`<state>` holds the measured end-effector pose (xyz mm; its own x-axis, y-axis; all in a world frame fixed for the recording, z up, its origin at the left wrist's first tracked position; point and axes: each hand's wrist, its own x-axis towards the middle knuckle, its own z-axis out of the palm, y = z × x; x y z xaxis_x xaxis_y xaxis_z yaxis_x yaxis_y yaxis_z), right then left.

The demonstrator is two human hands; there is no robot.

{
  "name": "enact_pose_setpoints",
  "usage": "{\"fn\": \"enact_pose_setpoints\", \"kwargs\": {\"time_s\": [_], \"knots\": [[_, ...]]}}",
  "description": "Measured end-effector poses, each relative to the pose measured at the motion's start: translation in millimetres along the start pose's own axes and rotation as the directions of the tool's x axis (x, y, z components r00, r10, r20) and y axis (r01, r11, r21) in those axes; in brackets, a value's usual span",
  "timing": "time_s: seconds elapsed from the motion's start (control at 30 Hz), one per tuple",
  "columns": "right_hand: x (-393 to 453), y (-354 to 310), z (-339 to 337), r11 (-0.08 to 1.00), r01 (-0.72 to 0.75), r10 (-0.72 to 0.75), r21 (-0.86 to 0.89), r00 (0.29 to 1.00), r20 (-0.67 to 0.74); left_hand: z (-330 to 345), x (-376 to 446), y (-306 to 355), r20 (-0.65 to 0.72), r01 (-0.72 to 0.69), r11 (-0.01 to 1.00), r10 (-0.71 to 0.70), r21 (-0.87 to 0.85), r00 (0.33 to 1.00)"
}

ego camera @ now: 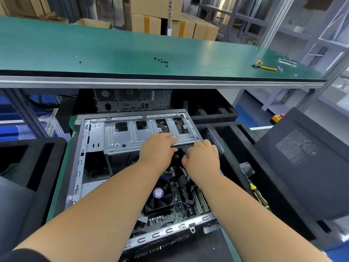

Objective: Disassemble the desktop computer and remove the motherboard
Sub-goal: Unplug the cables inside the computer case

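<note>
Both my hands are inside the opened desktop case [79,167], at the near edge of the silver drive cage [136,137].

The case lies open on its side before me, the motherboard [179,203] still seated in it, its fan [160,195] between my forearms. My left hand [157,149] rests on the cage's edge, fingers straight, holding nothing. My right hand [203,157] curls its fingers under that edge; what they grip I cannot tell. Further right, a yellow-handled screwdriver [258,195] lies beside the case.
</note>
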<state>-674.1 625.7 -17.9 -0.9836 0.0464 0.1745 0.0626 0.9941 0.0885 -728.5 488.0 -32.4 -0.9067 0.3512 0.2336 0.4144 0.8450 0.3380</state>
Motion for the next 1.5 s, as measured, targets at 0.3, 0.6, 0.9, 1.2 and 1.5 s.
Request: {"fn": "enact_pose_setpoints", "kwargs": {"time_s": [0.3, 0.6, 0.9, 1.2, 1.5], "knots": [[-9.6, -12.9, 0.0, 0.979, 0.19, -0.189, -0.072, 0.982, 0.03, 5.7, 0.8, -0.9, 0.014, 0.036, 0.999, -0.036, -0.021, 0.999], [-11.9, 16.1, -8.8, 0.719, -0.04, 0.114, 0.694, 0.992, -0.061, -19.9, -10.7, 2.1, 0.006, 0.01, 0.953, -0.008, -0.301, 1.0], [-7.5, 25.3, -17.5, 0.503, -0.098, 0.048, 0.859, 0.995, 0.086, -36.6, -30.2, 21.9, 0.429, 0.241, 0.838, -0.009, -0.49, 0.903], [-7.0, 30.8, -18.2, 0.982, -0.062, 0.083, 0.177, 0.99, -0.112, -33.2, -27.7, 6.6, 0.453, 0.338, 0.933, -0.25, -0.126, 0.856], [5.6, 15.5, -7.8, 0.997, -0.069, 0.07, -0.044, 0.997, 0.012, -37.2, -30.7, 14.1, -0.003, 0.142, 0.985, -0.143, 0.102, 0.99]]}}
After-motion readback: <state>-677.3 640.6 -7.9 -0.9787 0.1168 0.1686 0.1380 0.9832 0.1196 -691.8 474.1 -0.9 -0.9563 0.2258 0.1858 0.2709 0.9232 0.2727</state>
